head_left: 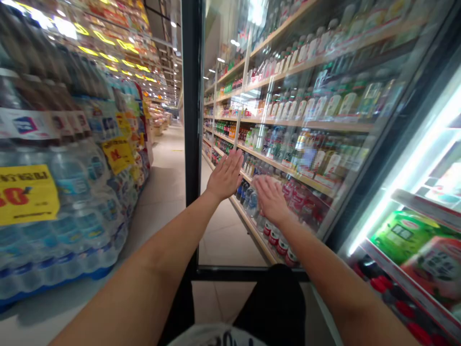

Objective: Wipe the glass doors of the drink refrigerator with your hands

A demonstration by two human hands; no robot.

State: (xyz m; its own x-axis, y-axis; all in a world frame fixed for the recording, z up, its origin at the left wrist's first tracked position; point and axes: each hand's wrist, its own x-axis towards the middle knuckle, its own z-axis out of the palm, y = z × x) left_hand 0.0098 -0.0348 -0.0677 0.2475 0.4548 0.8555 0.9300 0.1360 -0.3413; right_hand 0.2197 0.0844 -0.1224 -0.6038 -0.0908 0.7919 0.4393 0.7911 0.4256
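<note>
My left hand (225,175) is stretched out flat with its palm towards the glass door (219,230), fingers extended and holding nothing. To the right and a little lower, my right hand (271,198) is also flat against or just in front of the glass, slightly blurred, its fingers stretched out. Whether the palms actually touch the pane is hard to tell. A black frame (192,144) edges the door, which stands swung out from the lit cooler. Bottles and cans (275,240) on wooden-edged shelves show in the pane.
At right, the cooler's shelf (403,274) carries a green pack (403,235) and a red pack (434,264) beside a bright light strip (392,178). Shrink-wrapped bottles (72,192) with a yellow price sign (29,194) are stacked at left. A tiled aisle (165,163) runs between.
</note>
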